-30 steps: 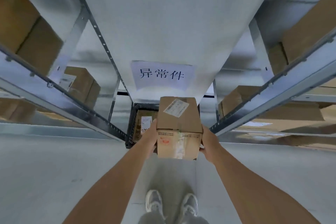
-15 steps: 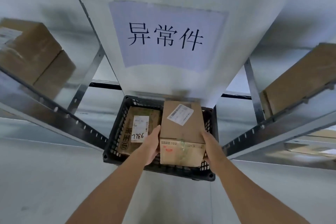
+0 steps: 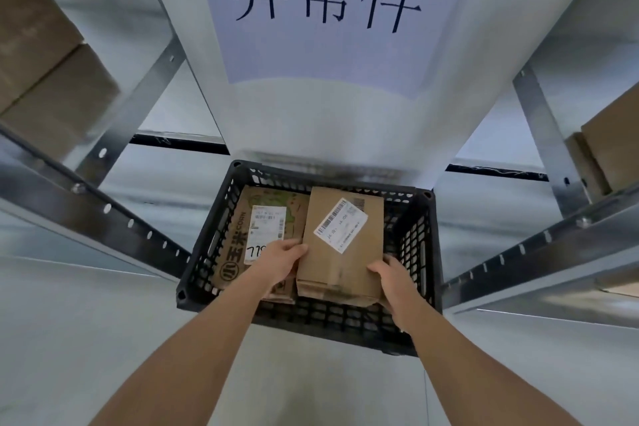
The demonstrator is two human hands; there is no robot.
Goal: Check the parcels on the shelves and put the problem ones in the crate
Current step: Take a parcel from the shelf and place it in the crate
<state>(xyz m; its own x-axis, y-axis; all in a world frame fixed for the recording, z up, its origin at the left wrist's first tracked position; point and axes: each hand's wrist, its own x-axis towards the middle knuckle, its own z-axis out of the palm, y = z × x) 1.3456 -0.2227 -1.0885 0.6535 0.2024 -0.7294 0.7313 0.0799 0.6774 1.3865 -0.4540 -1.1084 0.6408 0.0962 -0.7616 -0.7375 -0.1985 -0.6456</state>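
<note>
A black slatted plastic crate (image 3: 420, 245) stands on the floor against a white pillar. Inside it on the right is a brown cardboard parcel (image 3: 340, 266) with a white barcode label on top. My left hand (image 3: 278, 261) grips the parcel's left side and my right hand (image 3: 394, 282) grips its right near corner. The parcel sits low inside the crate. Beside it on the left lies a second parcel (image 3: 242, 239), printed with green art and carrying a white label with handwritten digits; my left hand covers part of it.
A paper sign with three large black characters (image 3: 325, 21) hangs on the pillar above the crate. Metal shelf racks (image 3: 103, 207) run along both sides, holding brown cartons at the left (image 3: 45, 79) and right (image 3: 612, 145). Grey floor lies in front of the crate.
I have come closer to the crate and lowered the parcel from above its rim down into its right half, both hands still on it.
</note>
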